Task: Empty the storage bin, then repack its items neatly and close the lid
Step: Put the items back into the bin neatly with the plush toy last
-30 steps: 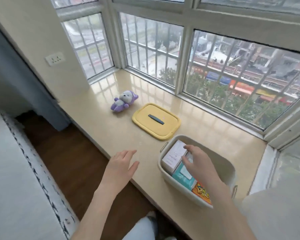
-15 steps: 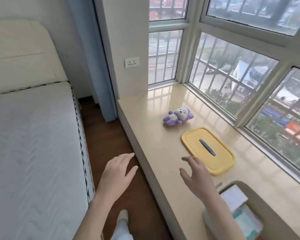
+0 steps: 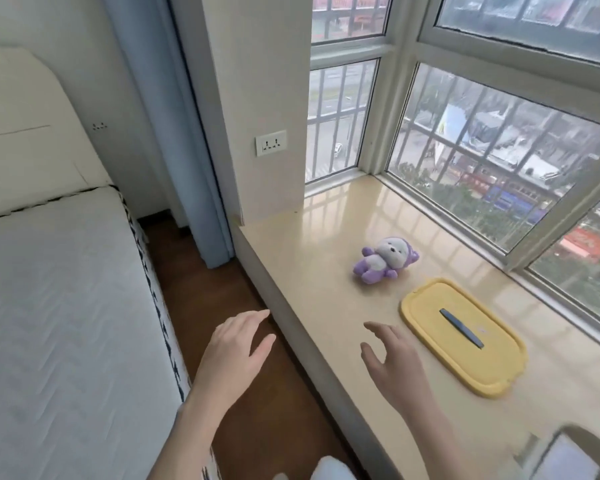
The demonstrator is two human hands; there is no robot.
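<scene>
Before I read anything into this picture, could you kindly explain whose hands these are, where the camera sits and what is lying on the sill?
There is no machine here: a person wears one wide-angle camera on the head, looking forward and down. The left hand hovers over the wooden floor, the right hand over the window sill; both are open and hold nothing. On the sill lie a purple plush toy and, apart from it, the bin's yellow lid. The storage bin itself only peeks in at the bottom right corner.

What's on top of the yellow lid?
A dark blue handle strip sits along the middle of the yellow lid, and nothing else. The lid lies flat on the sill, so whatever is underneath it is hidden.
</scene>
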